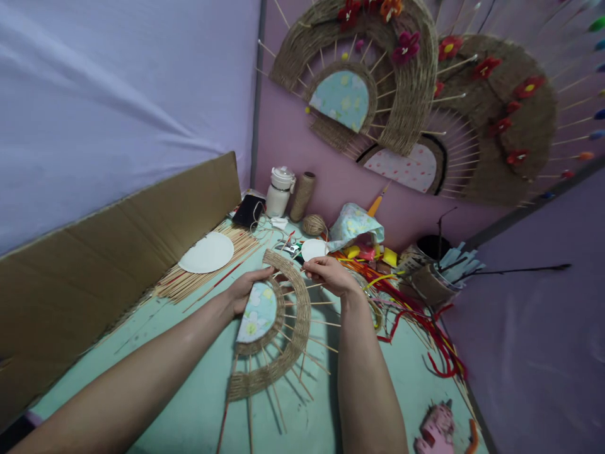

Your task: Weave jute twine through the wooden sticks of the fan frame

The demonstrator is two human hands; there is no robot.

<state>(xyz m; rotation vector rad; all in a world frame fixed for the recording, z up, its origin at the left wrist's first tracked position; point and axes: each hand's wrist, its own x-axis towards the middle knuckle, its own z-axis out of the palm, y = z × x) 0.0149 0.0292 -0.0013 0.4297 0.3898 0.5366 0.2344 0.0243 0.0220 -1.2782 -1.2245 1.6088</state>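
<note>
My left hand (243,291) grips the flat edge of a half-round woven piece (297,321), tilted above the table. The piece has a blue flowered fabric centre (259,313), an inner and an outer band of brown twine, and thin wooden sticks (321,362) fanning outward. My right hand (331,275) is closed in a pinch at the upper outer edge of the twine band; what lies between its fingertips is too small to tell. Just beyond that hand is a white disc (314,250).
Wooden sticks (203,277) lie left under a white oval (208,252), beside a cardboard strip (132,221). Behind stand a white bottle (278,192), a twine spool (302,197) and a twine ball (313,225). Pipe cleaners (411,315) spread right. Finished woven pieces (411,88) hang above.
</note>
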